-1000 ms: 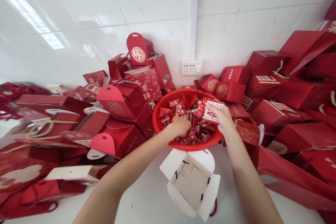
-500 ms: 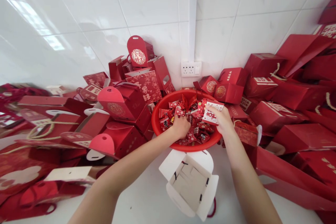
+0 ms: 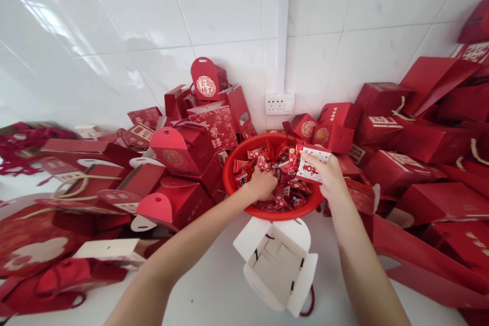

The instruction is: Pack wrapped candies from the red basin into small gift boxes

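Currently I am digging my left hand into the red basin of wrapped candies, fingers curled around a few pieces. My right hand is pinching a white-and-red packet over the basin's far rim. An open white box is sitting on the table just below the basin, showing nothing inside yet; by my reckoning filling is barely starting. Finished red gift boxes are crowding both sides.

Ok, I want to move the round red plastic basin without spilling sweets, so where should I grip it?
Probably the round red plastic basin by its bare left rim, plus the near rim, coming from the open white table side; piled boxes crowd its back.
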The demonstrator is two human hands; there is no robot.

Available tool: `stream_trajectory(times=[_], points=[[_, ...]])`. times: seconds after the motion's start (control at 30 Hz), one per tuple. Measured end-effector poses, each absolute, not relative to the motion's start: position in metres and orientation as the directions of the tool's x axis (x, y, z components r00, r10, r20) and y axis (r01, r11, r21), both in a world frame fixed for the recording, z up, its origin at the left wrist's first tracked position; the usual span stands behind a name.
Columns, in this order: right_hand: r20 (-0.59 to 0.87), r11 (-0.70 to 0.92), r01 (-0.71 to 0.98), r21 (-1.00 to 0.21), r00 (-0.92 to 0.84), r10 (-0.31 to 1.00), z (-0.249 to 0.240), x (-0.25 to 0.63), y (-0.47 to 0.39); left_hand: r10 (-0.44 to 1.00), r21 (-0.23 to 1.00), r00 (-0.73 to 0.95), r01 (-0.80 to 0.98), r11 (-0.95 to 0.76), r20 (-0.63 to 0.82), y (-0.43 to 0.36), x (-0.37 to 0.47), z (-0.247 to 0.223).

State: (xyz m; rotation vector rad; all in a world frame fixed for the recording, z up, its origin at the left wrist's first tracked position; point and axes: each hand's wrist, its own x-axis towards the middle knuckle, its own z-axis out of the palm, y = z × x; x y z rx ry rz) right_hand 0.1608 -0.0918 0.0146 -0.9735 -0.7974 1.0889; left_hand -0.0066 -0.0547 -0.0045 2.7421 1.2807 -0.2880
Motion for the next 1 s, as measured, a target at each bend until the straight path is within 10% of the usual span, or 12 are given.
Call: stream_trajectory(times=[0.17,0.27,0.67,1.0], points=[[0.047,0.138,-0.364,-0.921,0.249,0.967,0.025,0.162,-0.1,0.873,0.759,0.469,0.518,-0.394,0.133,-0.049,-0.03,0.004],[0.016,0.073,-0.339,-0.938,0.169,0.986,0.03,0.161,-0.105,0.912,0.944,0.364,0.187,-0.271,0.19,-0.059,-0.035,0.004],[0.021,0.016,-0.336,-0.942,-0.011,1.0,0.046,0.151,-0.13,0.944,0.945,0.184,-0.235,-0.228,0.273,-0.106,-0.033,0.012],[0.035,0.038,-0.275,-0.961,0.018,0.999,0.054,0.158,-0.143,0.922,0.975,0.317,-0.036,-0.221,0.22,-0.135,-0.064,0.023]])
